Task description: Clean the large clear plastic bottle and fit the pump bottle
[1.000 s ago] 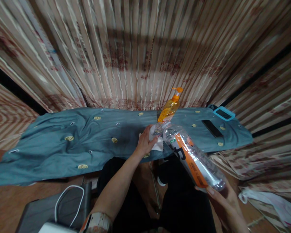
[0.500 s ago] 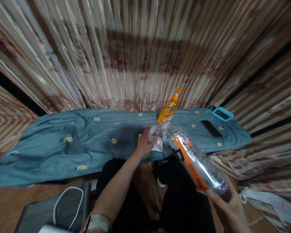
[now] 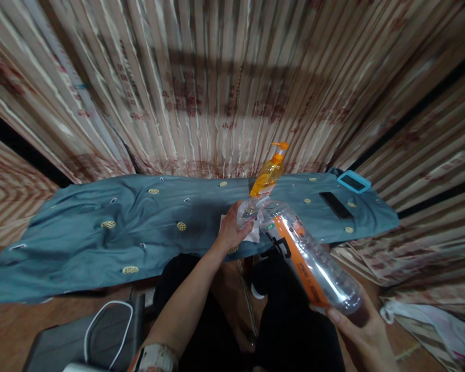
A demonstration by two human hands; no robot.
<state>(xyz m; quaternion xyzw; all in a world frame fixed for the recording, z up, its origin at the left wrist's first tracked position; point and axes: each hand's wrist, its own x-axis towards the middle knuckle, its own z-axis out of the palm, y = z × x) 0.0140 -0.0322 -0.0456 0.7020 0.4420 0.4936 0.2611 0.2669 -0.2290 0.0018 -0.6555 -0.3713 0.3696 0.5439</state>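
the left hand (image 3: 229,231) sits at the centre of the view, its fingers closed around the neck end of a clear plastic bottle with an orange label (image 3: 309,259), pressing a white cloth (image 3: 251,233) against the mouth. the right hand (image 3: 362,330), down at five o'clock, cups the bottle's base from below, fingers curled up onto it. the bottle lies tilted between the two hands, neck toward twelve o'clock and base toward five, held in the air over the person's dark-clothed lap.

just beyond the left hand, at twelve o'clock from it, an orange pump bottle of translucent plastic (image 3: 268,174) stands on the table, which is covered by a blue-grey cloth with small yellow oval patches (image 3: 132,222). at two o'clock on that cloth lies a flat black phone (image 3: 336,205), and a little farther out at the cloth's corner a device in a light blue case (image 3: 353,181). a striped beige and red curtain (image 3: 201,93) hangs behind the table. at seven o'clock a white cable (image 3: 101,325) loops over a dark grey seat (image 3: 58,346).
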